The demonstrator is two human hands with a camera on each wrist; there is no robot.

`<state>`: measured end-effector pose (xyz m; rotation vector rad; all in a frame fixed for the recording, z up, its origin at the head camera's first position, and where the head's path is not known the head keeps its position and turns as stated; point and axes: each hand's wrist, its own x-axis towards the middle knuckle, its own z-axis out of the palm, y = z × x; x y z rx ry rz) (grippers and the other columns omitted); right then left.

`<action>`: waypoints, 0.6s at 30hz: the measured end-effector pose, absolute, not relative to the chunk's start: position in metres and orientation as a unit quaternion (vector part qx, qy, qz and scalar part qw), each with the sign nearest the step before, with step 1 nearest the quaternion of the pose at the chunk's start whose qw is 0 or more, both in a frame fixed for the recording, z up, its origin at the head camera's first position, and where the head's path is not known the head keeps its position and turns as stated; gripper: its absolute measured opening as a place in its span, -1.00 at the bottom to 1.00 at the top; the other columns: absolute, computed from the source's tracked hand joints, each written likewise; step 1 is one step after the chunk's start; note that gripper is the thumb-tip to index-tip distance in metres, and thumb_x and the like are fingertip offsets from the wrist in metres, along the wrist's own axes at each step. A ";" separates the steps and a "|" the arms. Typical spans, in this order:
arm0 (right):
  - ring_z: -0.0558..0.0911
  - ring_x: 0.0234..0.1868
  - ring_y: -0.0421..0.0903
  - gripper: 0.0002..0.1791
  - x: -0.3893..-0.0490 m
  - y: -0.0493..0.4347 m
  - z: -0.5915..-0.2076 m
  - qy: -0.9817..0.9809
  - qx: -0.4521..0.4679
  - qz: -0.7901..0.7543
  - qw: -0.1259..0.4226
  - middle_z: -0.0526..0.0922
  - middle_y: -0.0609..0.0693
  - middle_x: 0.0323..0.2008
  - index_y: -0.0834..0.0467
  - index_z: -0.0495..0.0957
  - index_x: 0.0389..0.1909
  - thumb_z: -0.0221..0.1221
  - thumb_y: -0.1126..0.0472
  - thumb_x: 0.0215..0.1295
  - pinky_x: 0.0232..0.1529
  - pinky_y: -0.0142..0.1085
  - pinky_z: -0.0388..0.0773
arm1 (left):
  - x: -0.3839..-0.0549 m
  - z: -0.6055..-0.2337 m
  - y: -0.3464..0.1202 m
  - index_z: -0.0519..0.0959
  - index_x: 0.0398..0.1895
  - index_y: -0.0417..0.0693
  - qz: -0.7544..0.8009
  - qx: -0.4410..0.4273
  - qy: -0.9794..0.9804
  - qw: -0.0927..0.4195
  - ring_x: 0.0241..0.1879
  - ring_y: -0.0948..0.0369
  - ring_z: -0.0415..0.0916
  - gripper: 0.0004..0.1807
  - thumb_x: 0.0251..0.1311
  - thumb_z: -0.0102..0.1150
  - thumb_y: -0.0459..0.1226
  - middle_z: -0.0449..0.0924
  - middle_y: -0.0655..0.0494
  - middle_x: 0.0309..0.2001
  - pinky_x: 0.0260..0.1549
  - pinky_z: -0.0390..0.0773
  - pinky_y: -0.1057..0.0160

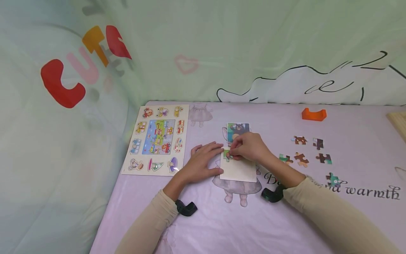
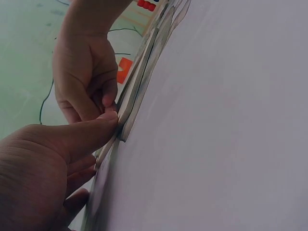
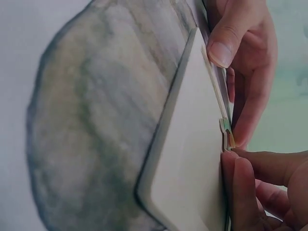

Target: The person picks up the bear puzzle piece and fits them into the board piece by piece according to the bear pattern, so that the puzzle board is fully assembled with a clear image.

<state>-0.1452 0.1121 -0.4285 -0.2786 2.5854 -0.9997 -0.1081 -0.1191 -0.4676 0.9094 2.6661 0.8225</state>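
Observation:
A small cream board [image 1: 239, 172] lies on the tablecloth in front of me. Near its upper left corner, my right hand [image 1: 250, 146] pinches a jigsaw piece [image 1: 226, 154] with green on it, against the board. My left hand [image 1: 203, 163] rests at the board's left edge, fingers stretched out and thumb lower down along the edge. In the right wrist view the piece [image 3: 226, 127] sits at the board's far edge, between both hands' fingertips. Just above the board is a bear picture [image 1: 235, 131], partly covered by the right hand.
Several loose jigsaw pieces [image 1: 300, 159] lie to the right. A vehicle peg puzzle [image 1: 129, 168] is at the left, and an orange block [image 1: 314, 115] at the back right. A wooden edge [image 1: 398, 121] shows far right. Curtains hang behind and left.

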 end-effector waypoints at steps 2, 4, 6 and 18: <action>0.65 -0.57 -0.19 -0.86 -0.145 0.111 -0.429 0.914 -0.093 -0.354 0.178 0.67 -0.11 -0.69 0.12 0.73 -0.45 0.44 0.15 0.18 -0.44 -0.35 0.43 | -0.108 -0.468 -0.119 0.34 0.50 0.03 0.280 0.309 0.903 0.103 0.61 0.18 -0.01 -0.22 0.26 0.30 0.07 0.22 0.19 0.56 0.47 -0.10 -0.15; 0.65 -0.58 -0.19 -0.86 -0.145 0.110 -0.429 0.912 -0.092 -0.356 0.179 0.67 -0.10 -0.68 0.13 0.73 -0.46 0.44 0.16 0.19 -0.47 -0.36 0.43 | -0.109 -0.469 -0.119 0.35 0.50 0.02 0.281 0.308 0.903 0.104 0.61 0.18 -0.01 -0.21 0.25 0.30 0.07 0.23 0.19 0.55 0.47 -0.10 -0.14; 0.64 -0.59 -0.19 -0.85 -0.144 0.111 -0.429 0.913 -0.090 -0.357 0.178 0.67 -0.09 -0.68 0.12 0.72 -0.47 0.44 0.14 0.18 -0.50 -0.37 0.42 | -0.109 -0.469 -0.119 0.34 0.51 0.02 0.282 0.306 0.903 0.105 0.61 0.18 -0.02 -0.21 0.25 0.30 0.07 0.23 0.19 0.55 0.47 -0.10 -0.14; 0.60 -0.67 -0.16 -0.75 -0.143 0.113 -0.432 0.917 -0.082 -0.346 0.179 0.61 -0.07 -0.74 0.10 0.66 -0.54 0.43 0.05 0.19 -0.58 -0.35 0.35 | -0.116 -0.470 -0.110 0.50 0.39 0.02 0.315 0.234 0.915 0.090 0.45 0.11 0.24 -0.43 0.35 0.26 -0.04 0.43 0.15 0.38 0.36 0.14 -0.13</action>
